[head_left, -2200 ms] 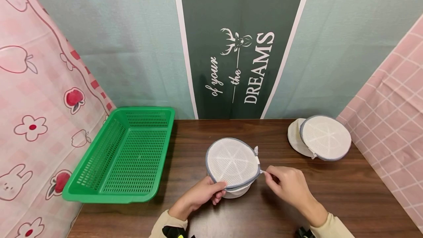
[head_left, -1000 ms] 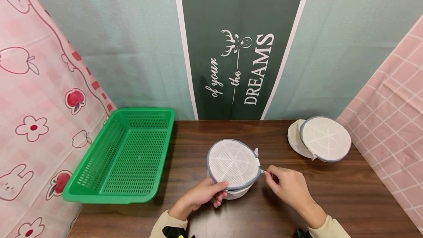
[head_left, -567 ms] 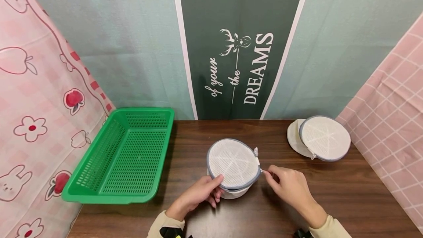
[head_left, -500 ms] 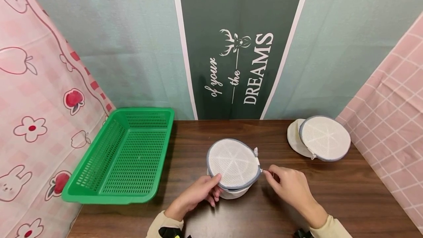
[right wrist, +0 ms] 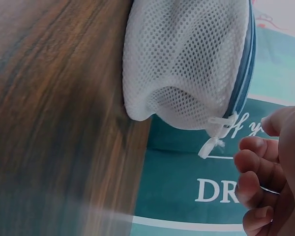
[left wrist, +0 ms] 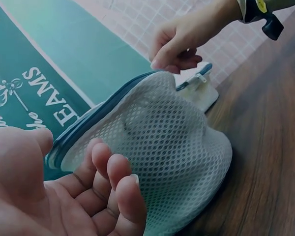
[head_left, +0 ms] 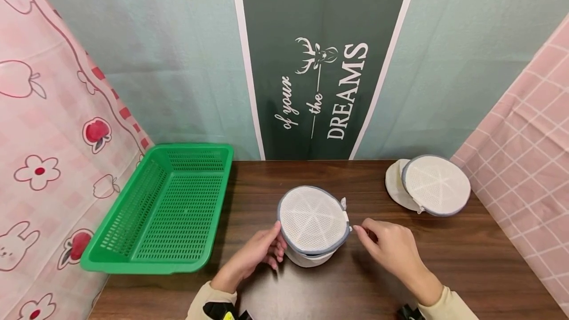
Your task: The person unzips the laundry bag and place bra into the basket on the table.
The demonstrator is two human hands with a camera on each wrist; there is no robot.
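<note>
A round white mesh laundry bag [head_left: 314, 219] with a blue-grey zipped rim stands on the table in the head view. Its mesh side [left wrist: 172, 128] fills the middle of the left wrist view. My left hand [head_left: 258, 251] is at the bag's near left side, thumb by the rim, fingers loosely bent and gripping nothing. Off the right edge, my right hand [head_left: 388, 246] has its thumb tip close to the zip pull [head_left: 350, 228]. In the right wrist view the zip pull [right wrist: 214, 120] hangs free, apart from the loosely curled fingers [right wrist: 255, 169].
A green perforated plastic basket [head_left: 178, 211] stands on the left of the dark wooden table [head_left: 249, 181]. At the back right lies another white mesh laundry bag [head_left: 437, 184], its lower part sticking out to the left. Cloth hangs along the back and both sides.
My left hand has let go of the bag's near rim and moved left. The right hand has released the zip pull. The bag has hardly moved.
</note>
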